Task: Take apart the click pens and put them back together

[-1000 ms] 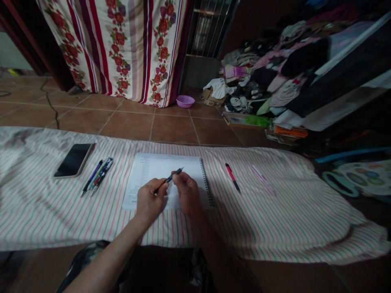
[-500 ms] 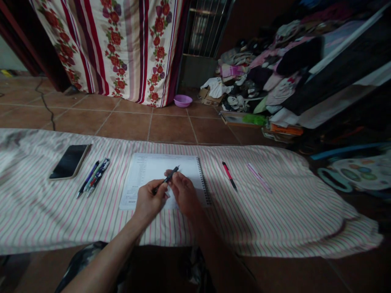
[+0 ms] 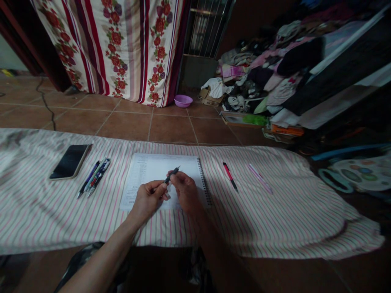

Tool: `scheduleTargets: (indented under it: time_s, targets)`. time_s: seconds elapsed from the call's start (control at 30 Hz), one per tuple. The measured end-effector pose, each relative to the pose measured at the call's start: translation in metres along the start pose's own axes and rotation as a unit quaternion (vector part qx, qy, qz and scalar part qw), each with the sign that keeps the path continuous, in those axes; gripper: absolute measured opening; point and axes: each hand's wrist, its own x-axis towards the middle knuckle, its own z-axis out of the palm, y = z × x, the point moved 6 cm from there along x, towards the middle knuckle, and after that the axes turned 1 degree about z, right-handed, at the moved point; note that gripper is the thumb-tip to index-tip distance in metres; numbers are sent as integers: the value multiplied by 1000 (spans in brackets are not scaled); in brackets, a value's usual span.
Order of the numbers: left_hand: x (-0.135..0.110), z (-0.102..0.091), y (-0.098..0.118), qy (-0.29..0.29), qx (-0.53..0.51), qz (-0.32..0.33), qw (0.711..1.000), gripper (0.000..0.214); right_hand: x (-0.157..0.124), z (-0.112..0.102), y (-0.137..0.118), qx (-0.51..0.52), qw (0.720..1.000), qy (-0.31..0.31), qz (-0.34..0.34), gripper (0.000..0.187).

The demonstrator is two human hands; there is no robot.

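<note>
Left hand: I see the left hand point(image 3: 147, 200) pinching the rear part of a black pen point(image 3: 172, 175) between thumb and fingers.
Right hand: the right hand point(image 3: 185, 190) is closed on the same pen further forward, thumb and fingertips near its pointed end; the two hands are close together.
Black pen: it is held over the notebook point(image 3: 165, 163), slanted, its tip pointing away from the person and to the right.
Notebook: it lies open under both hands, print down its left side, spiral binding along its right edge.
Right of the notebook: a red and black pen point(image 3: 230, 177) lies nearer, a pink pen point(image 3: 260, 178) beyond it.
Left of the notebook: a bunch of pens point(image 3: 94, 178) lies just beside a dark-screened phone point(image 3: 70, 162).
Striped cloth: everything above rests on this cloth point(image 3: 275, 221), except the held pen.
Tiled floor: a purple basin point(image 3: 183, 101) sits by the flowered curtain point(image 3: 131, 49).
</note>
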Motion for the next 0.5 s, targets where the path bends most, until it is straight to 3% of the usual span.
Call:
scheduleTargets:
  time_s: [0.23, 0.33, 0.5]
  targets:
    - [-4, -6, 5, 43, 183, 141, 972, 20, -3, 2, -1, -1, 999, 33, -16, 22]
    - [-3, -6, 2, 35, 128, 97, 986, 22, -5, 3, 1, -3, 1000, 28, -6, 23]
    - [-2, 7, -2, -65, -44, -32, 996, 30, -8, 16, 1, 63, 994, -81, 40, 34]
